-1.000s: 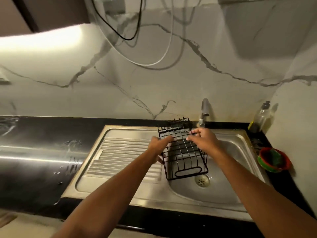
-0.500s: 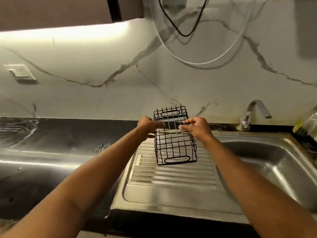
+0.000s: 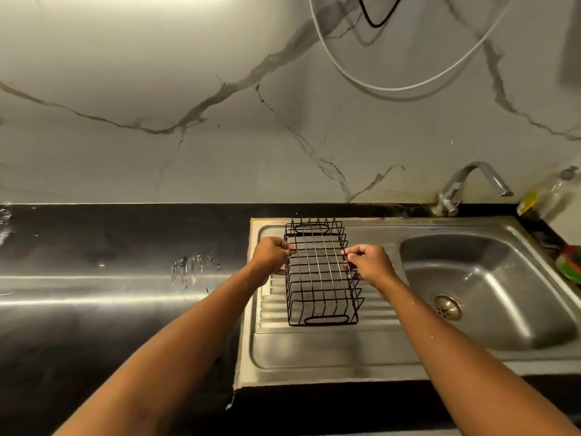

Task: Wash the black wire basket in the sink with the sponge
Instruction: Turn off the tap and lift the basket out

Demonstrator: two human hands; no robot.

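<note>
Gripping the basket: a person holds the black wire basket (image 3: pixel 320 278) by its two long sides, between the hands.
Left hand (image 3: pixel 270 256): fingers curled and pinched on the wires of the side nearest it.
Right hand (image 3: pixel 369 264): fingers pinched the same way on the opposite side.
Basket's place: over the ribbed drainboard (image 3: pixel 314 347), directly below both hands; whether it touches the steel cannot be told.
Basin (image 3: pixel 503 335): well to the right of the right hand, with nothing in it but the drain (image 3: pixel 447 306).
Tap (image 3: pixel 471 184): beyond and right of the right hand, with no water running from it.
Sponge: in neither hand; a red-and-green item (image 3: pixel 570 262) far right of the right hand, cut off by the edge, may hold it.
Done so far: by these signs, the basket is in hand at the sink unit, with no suds or scrubbing visible.
Left to do: apparently everything that matters, from moving the basket to the basin to fetching the sponge, scrubbing and rinsing.
</note>
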